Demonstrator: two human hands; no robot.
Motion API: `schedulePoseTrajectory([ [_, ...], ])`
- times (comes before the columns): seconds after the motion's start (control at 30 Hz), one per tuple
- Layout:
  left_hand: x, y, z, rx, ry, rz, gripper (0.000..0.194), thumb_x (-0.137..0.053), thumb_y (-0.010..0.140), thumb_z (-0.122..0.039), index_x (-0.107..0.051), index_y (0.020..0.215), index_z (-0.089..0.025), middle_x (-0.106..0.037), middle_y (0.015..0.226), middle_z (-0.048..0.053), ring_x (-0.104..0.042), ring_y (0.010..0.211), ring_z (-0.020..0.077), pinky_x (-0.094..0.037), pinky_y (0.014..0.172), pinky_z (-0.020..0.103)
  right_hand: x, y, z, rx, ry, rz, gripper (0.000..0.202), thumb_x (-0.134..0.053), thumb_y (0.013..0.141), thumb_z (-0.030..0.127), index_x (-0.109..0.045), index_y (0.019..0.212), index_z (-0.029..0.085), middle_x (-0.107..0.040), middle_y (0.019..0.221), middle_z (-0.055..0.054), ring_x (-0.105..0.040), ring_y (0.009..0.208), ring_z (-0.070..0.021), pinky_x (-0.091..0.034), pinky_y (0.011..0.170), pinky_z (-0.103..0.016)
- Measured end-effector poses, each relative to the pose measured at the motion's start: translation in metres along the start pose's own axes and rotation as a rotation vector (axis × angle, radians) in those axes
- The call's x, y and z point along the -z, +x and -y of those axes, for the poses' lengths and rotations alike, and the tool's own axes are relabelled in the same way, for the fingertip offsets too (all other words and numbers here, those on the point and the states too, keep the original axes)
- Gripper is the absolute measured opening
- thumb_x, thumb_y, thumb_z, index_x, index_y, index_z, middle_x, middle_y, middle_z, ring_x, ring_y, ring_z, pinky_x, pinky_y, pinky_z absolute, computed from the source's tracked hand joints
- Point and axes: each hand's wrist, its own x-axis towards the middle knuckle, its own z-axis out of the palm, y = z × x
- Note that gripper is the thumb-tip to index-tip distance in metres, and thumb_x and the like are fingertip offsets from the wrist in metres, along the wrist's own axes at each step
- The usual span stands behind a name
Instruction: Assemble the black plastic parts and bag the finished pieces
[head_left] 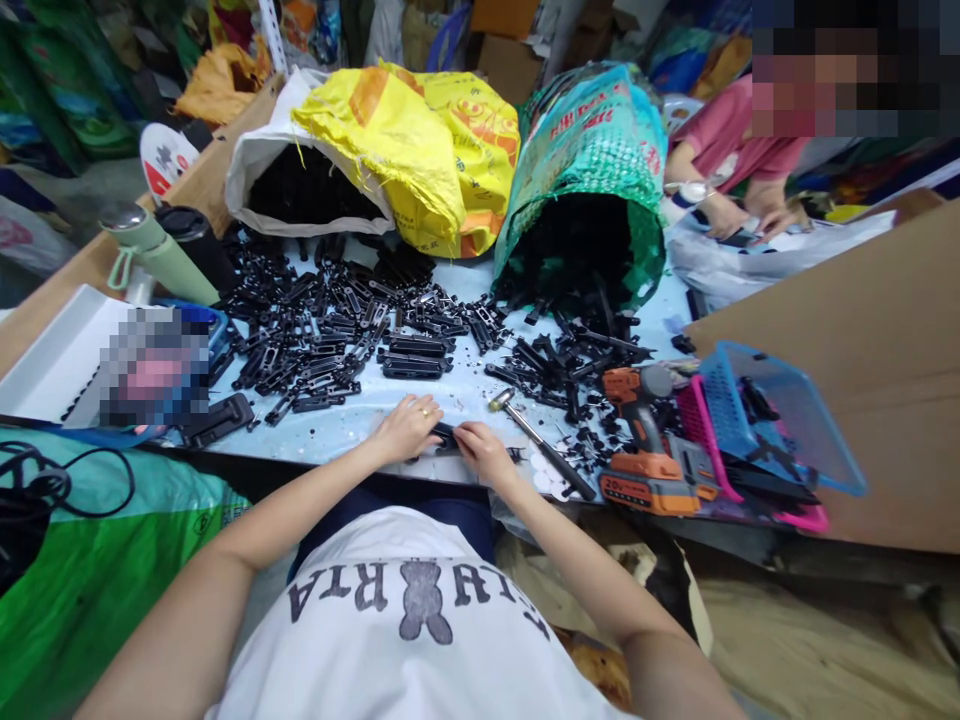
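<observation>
Near the table's front edge, my left hand (409,428) is closed on one end of a black plastic part (447,436). My right hand (486,450) pinches the other end of that part, close to my body. Just beyond my hands lies a small stack of similar black parts (416,356). A hammer (544,445) rests on the table to the right of my right hand. Loose black parts (322,340) are heaped behind and to the left. More dark pieces (562,365) are scattered on the right. My fingers cover much of the held part.
Open sacks, one white and yellow (420,150), one green (585,170), lie at the back. An orange cordless drill (645,450) stands right, beside a blue basket (787,410). A green bottle (161,255) and black cup (196,250) are left. Another person's hands (750,222) work back right.
</observation>
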Motion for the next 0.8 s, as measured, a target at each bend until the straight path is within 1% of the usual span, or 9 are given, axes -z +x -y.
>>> schedulePoseTrajectory([
  [0.1, -0.014, 0.012, -0.017, -0.006, 0.03, 0.099, 0.052, -0.057, 0.078, -0.048, -0.05, 0.115, -0.012, -0.061, 0.104, 0.014, -0.052, 0.103, 0.0263, -0.034, 0.091, 0.042, -0.007, -0.017, -0.008, -0.01, -0.007, -0.025, 0.028, -0.045, 0.09, 0.024, -0.057, 0.115, 0.019, -0.06, 0.104, -0.011, -0.057, 0.095, -0.0187, -0.049, 0.08, -0.033],
  [0.17, -0.02, 0.009, -0.022, -0.019, 0.037, 0.07, 0.049, -0.056, 0.08, -0.045, -0.05, 0.115, -0.012, -0.06, 0.105, 0.013, -0.052, 0.101, 0.0249, -0.033, 0.092, 0.041, -0.005, -0.025, -0.013, -0.022, -0.034, 0.005, 0.034, -0.05, 0.089, 0.03, -0.053, 0.121, 0.02, -0.06, 0.106, -0.011, -0.056, 0.097, -0.0198, -0.049, 0.081, -0.035],
  [0.23, -0.022, -0.005, -0.025, -0.005, 0.032, -0.018, 0.039, -0.051, 0.084, -0.041, -0.054, 0.11, -0.013, -0.06, 0.107, 0.013, -0.051, 0.102, 0.0236, -0.034, 0.091, 0.038, 0.001, -0.027, -0.014, -0.024, -0.068, 0.06, 0.038, -0.052, 0.088, 0.034, -0.052, 0.124, 0.022, -0.061, 0.106, -0.01, -0.057, 0.096, -0.0204, -0.048, 0.081, -0.037],
  [0.33, -0.021, -0.032, -0.028, 0.262, 0.053, -0.074, 0.033, -0.04, 0.088, -0.039, -0.063, 0.086, -0.014, -0.063, 0.088, 0.012, -0.055, 0.09, 0.0234, -0.039, 0.079, 0.036, 0.003, -0.011, -0.003, -0.023, -0.09, 0.065, 0.036, -0.049, 0.09, 0.033, -0.052, 0.123, 0.022, -0.06, 0.111, -0.01, -0.055, 0.099, -0.0211, -0.045, 0.084, -0.038],
  [0.43, -0.021, -0.047, -0.033, 0.608, 0.085, 0.022, 0.038, -0.039, 0.087, -0.04, -0.065, 0.079, -0.013, -0.063, 0.078, 0.012, -0.058, 0.083, 0.0249, -0.041, 0.07, 0.034, -0.013, 0.02, 0.019, 0.035, -0.057, 0.039, 0.038, -0.045, 0.091, 0.032, -0.049, 0.127, 0.02, -0.055, 0.119, -0.012, -0.051, 0.106, -0.0214, -0.043, 0.089, -0.037],
  [0.5, -0.023, -0.044, -0.036, 0.741, 0.059, 0.114, 0.036, -0.04, 0.086, -0.038, -0.066, 0.084, -0.013, -0.065, 0.081, 0.013, -0.06, 0.082, 0.0242, -0.043, 0.068, 0.032, -0.03, 0.04, 0.032, 0.083, -0.038, 0.084, 0.04, -0.043, 0.092, 0.034, -0.048, 0.129, 0.019, -0.052, 0.124, -0.012, -0.049, 0.109, -0.0214, -0.043, 0.091, -0.037],
  [0.57, -0.025, -0.036, -0.038, 0.822, 0.013, 0.182, 0.035, -0.04, 0.086, -0.036, -0.067, 0.087, -0.012, -0.067, 0.082, 0.013, -0.062, 0.078, 0.0229, -0.043, 0.067, 0.03, -0.045, 0.053, 0.039, 0.093, -0.032, 0.145, 0.04, -0.041, 0.093, 0.033, -0.046, 0.13, 0.021, -0.051, 0.125, -0.011, -0.049, 0.108, -0.0204, -0.043, 0.09, -0.035],
  [0.67, -0.028, -0.026, -0.037, 0.895, -0.032, 0.226, 0.037, -0.038, 0.086, -0.034, -0.068, 0.086, -0.012, -0.068, 0.082, 0.013, -0.064, 0.076, 0.0229, -0.044, 0.066, 0.029, -0.058, 0.057, 0.039, 0.043, -0.06, 0.218, 0.041, -0.038, 0.093, 0.022, -0.041, 0.134, 0.022, -0.056, 0.116, -0.009, -0.052, 0.099, -0.0188, -0.045, 0.085, -0.031],
  [0.8, -0.03, -0.028, -0.03, 0.83, -0.025, 0.203, 0.038, -0.04, 0.086, -0.036, -0.068, 0.084, -0.011, -0.068, 0.082, 0.014, -0.064, 0.08, 0.0244, -0.044, 0.069, 0.03, -0.06, 0.051, 0.033, -0.063, -0.15, 0.286, 0.055, -0.038, 0.085, 0.007, -0.035, 0.138, 0.022, -0.058, 0.097, -0.008, -0.052, 0.085, -0.019, -0.045, 0.076, -0.03],
])
